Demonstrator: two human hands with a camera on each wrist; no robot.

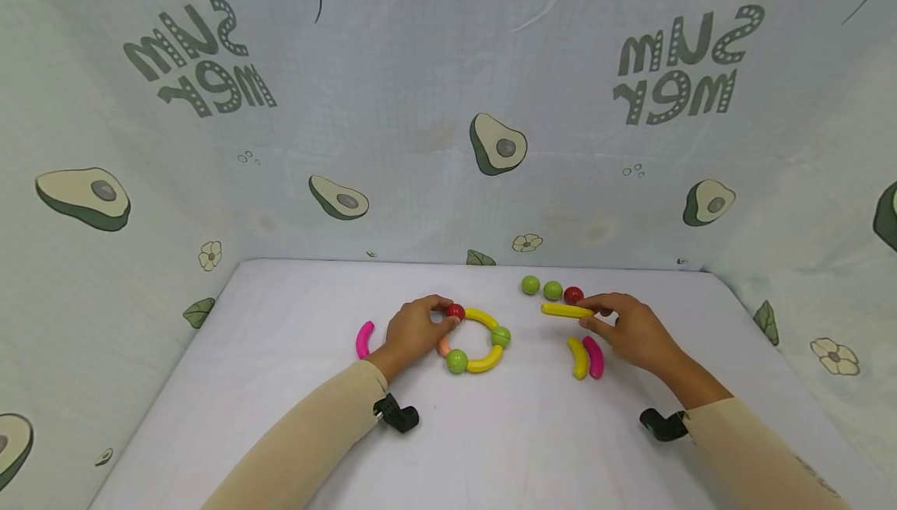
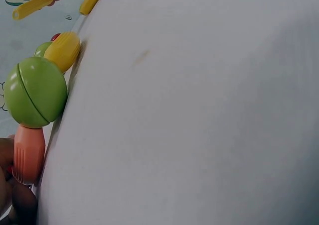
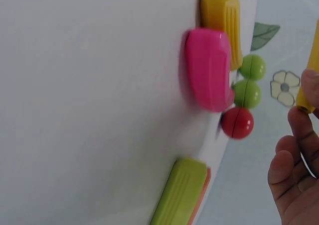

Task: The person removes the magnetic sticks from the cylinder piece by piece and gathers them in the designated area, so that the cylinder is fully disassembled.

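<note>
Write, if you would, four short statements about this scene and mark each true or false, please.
1. The right hand holds a long yellow plastic piece. True.
2. The left hand is empty. False: it pinches a round red plastic ball in the multicoloured plastic ring.
3. A curved yellow plastic piece and a curved magenta plastic piece lie side by side. True.
4. The ring's balls are all red. False: it also has two green plastic balls.

Yellow stick (image 1: 564, 311) (hollow-ended) was pinched in right hand (image 1: 634, 330), multicoloured ring (image 1: 485, 364) lay flat, gripped by left hand (image 1: 416, 329).
</note>
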